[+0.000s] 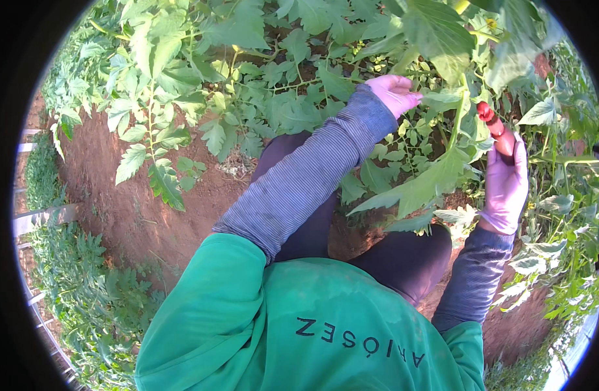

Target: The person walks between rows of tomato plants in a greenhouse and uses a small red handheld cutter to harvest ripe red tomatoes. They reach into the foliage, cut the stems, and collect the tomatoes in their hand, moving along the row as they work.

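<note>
The right hand (506,182) is raised among the foliage with its grip closed around the lower end of a red tool (498,130), whose exact kind is hard to make out. The tool tilts up and to the left, its far end lying among leaves just beside a pale green stem (461,107) — held low like this, probably, so that the upper end stays clear of the fingers. The left hand (394,94) reaches in from the other side of that stem, thumb and fingertips drawn near each other beside a leaf (442,99); whether its grip is pinching that leaf or merely brushing it, I cannot tell. Having a hand on each side likely gives both of them access to the stem without crossing. A large leaf (410,186) spreads below and between the hands, over the dark-clad legs (403,260). The knees are bent close to the plant — a posture that seems to suit work at this height — with reddish soil (162,221) showing to the left
</note>
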